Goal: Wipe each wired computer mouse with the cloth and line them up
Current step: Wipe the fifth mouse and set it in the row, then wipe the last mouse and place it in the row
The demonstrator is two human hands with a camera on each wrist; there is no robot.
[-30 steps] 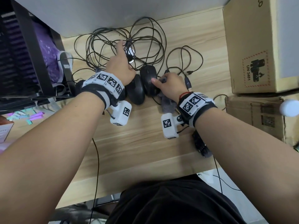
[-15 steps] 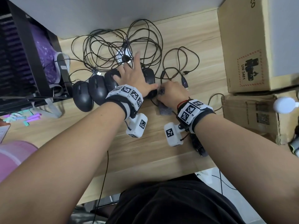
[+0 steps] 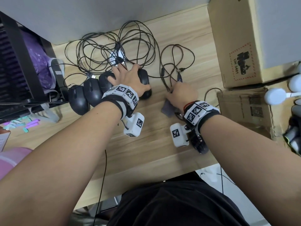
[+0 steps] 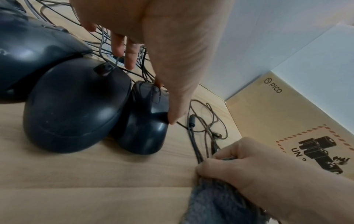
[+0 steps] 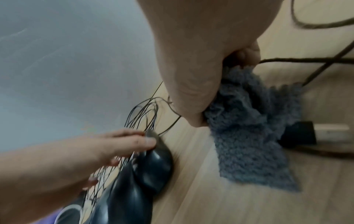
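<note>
Left hand: the left hand (image 3: pixel 128 79) lies over the row of black mice with fingers spread; the thumb presses the right side of the end mouse (image 3: pixel 144 79).
Right hand: the right hand (image 3: pixel 181 93) has its fingers curled around the grey cloth (image 3: pixel 167 109), which hangs down onto the wooden desk (image 3: pixel 146 152).
Mice: four black mice stand side by side near the back left of the desk; the leftmost mouse (image 3: pixel 78 99) is beside a black rack (image 3: pixel 19 70).
Head view only: it shows the whole row, the tangle of cables (image 3: pixel 114 51) behind it, and another dark mouse (image 3: pixel 199 142) half hidden under the right forearm.
Left wrist view only: it shows that the end mouse (image 4: pixel 145 118) touches its neighbour (image 4: pixel 76 106), and that the thumb tip rests on its side.
Right wrist view only: it shows the knitted texture of the cloth (image 5: pixel 249 128); it is blurred.
Around: two cardboard boxes (image 3: pixel 244 46) stand at the right.
In the way: the left hand covers one mouse of the row almost fully.
</note>
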